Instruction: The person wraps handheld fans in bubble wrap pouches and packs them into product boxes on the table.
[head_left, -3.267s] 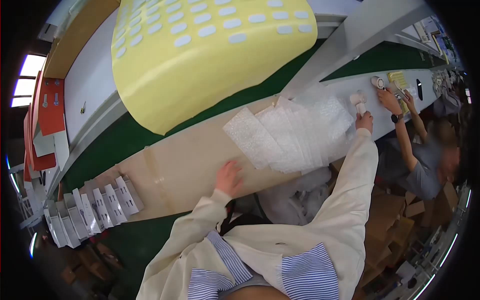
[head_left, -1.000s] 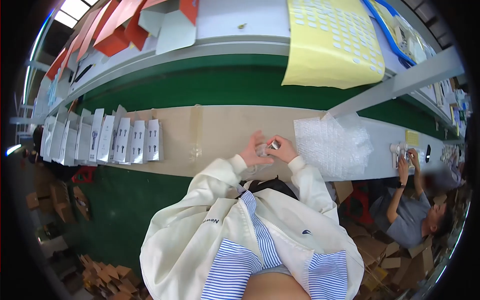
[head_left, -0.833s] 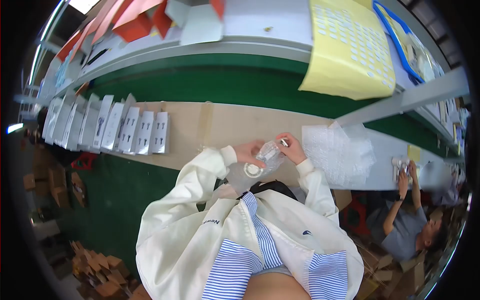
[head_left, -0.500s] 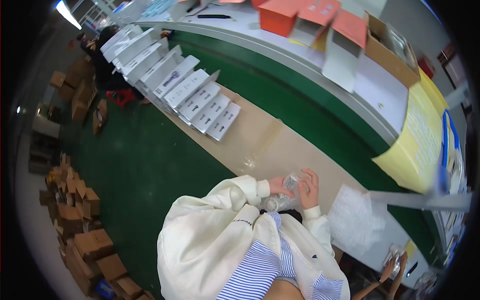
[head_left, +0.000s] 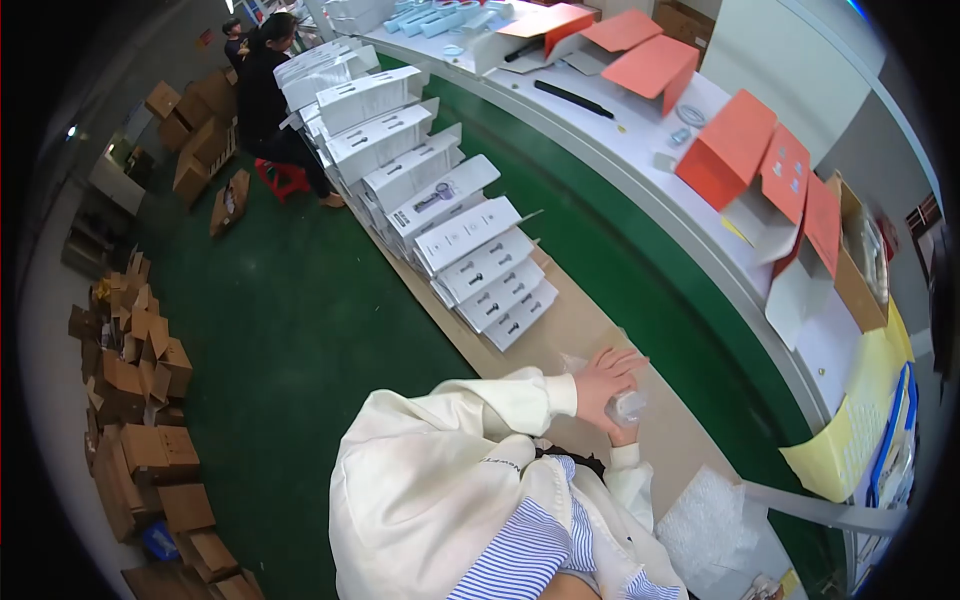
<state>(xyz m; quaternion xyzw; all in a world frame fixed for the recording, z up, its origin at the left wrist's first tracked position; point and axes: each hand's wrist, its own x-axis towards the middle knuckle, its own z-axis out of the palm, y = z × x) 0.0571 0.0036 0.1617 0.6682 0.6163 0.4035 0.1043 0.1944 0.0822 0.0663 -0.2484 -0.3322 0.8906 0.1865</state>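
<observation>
Your left hand (head_left: pixel 603 388) spreads its fingers over a clear-wrapped item (head_left: pixel 627 406); your right hand (head_left: pixel 624 436) is partly hidden just below. White boxes (head_left: pixel 468 234) line the table (head_left: pixel 676 428) on one side, bubble wrap (head_left: pixel 704 522) on the other.

My jacket (head_left: pixel 420 480) is cream over blue-and-white striped cloth (head_left: pixel 525 535) at six o'clock, my wrapped bundle (head_left: pixel 628 405) at four seems whitish, the floor (head_left: pixel 290 340) is green at nine, the cartons (head_left: pixel 735 145) orange-red at two, the dotted sheet (head_left: pixel 848 450) yellow at four.
</observation>
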